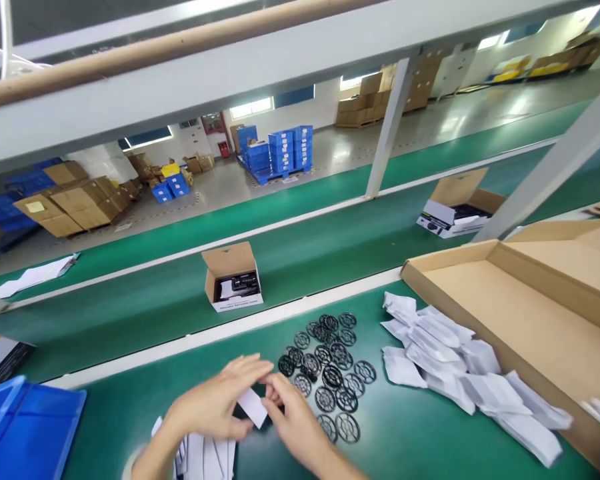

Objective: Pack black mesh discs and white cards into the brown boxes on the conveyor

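A small white paper bag is held between my two hands above the green bench. My left hand has it from the left, fingers stretched over its top edge and the thumb below. At its right edge, the curled fingers and thumb of my right hand pinch it. What is inside the bag cannot be seen. Just right of my hands lie several black spoked plastic rings, loosely spread. A stack of flat white paper bags lies beneath my left wrist.
Filled white packets are heaped on the right, beside a large open cardboard tray. A blue bin stands at left. On the conveyor behind sit an open carton and another carton. An upright post rises beyond.
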Tool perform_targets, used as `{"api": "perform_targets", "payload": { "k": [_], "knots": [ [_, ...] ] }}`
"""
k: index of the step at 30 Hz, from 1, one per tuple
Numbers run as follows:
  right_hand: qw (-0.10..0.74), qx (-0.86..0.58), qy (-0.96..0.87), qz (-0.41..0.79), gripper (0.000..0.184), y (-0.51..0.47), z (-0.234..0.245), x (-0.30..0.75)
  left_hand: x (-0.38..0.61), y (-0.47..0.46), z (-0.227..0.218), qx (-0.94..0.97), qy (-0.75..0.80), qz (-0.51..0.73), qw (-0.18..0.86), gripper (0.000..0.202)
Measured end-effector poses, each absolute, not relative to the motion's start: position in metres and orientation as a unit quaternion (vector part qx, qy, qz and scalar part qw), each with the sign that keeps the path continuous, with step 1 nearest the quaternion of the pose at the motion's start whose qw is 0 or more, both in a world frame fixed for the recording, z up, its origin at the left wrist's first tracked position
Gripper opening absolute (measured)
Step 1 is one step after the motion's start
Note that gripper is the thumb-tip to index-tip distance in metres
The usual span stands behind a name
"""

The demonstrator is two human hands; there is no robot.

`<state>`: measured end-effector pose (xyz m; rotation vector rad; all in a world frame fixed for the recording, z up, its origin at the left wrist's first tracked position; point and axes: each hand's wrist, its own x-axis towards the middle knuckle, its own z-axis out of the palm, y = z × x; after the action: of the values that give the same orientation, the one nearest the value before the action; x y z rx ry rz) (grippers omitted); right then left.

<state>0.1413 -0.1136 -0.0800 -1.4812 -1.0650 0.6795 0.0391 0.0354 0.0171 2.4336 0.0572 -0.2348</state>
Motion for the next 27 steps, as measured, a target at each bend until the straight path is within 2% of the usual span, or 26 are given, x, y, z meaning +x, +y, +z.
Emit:
{"api": "perform_targets", "payload": {
  "k": [2, 5, 10, 14, 17, 20, 22, 27],
  "knots": [
    [0.609, -0.573, -0.421, 0.351, 0.014, -0.117, -0.07, 0.146, 0.02, 0.013, 0.002, 0.941, 0.061, -0.091, 0.322, 0.089],
    [0.619, -0.536, -0.429, 0.382, 0.016, -0.13, -0.056, 0.157, 0.013, -0.001, -0.025, 0.943, 0.145, -0.031, 0.298, 0.072],
    [0.581, -0.639, -0.444, 0.241, 0.019, -0.171, -0.042, 0.204, 0.042, -0.015, -0.044, 0.924, 0.2, 0.078, 0.316, 0.034],
    [0.449, -0.765, -0.459, 0.048, 0.026, -0.213, -0.056, 0.262, 0.075, -0.023, -0.054, 0.923, 0.229, 0.108, 0.291, 0.023],
    [0.305, -0.826, -0.473, -0.041, 0.034, -0.244, -0.072, 0.298, 0.096, -0.02, -0.066, 0.929, 0.262, 0.09, 0.247, 0.036],
    [0.182, -0.848, -0.497, -0.026, 0.054, -0.267, -0.081, 0.317, 0.11, -0.016, -0.075, 0.937, 0.276, 0.045, 0.211, 0.031],
    [0.132, -0.854, -0.503, 0.009, 0.064, -0.272, -0.082, 0.32, 0.115, -0.015, -0.076, 0.939, 0.271, 0.033, 0.211, 0.025],
    [0.088, -0.866, -0.49, 0.05, 0.066, -0.259, -0.08, 0.319, 0.101, -0.013, -0.061, 0.916, 0.272, 0.102, 0.277, 0.028]
  ]
}}
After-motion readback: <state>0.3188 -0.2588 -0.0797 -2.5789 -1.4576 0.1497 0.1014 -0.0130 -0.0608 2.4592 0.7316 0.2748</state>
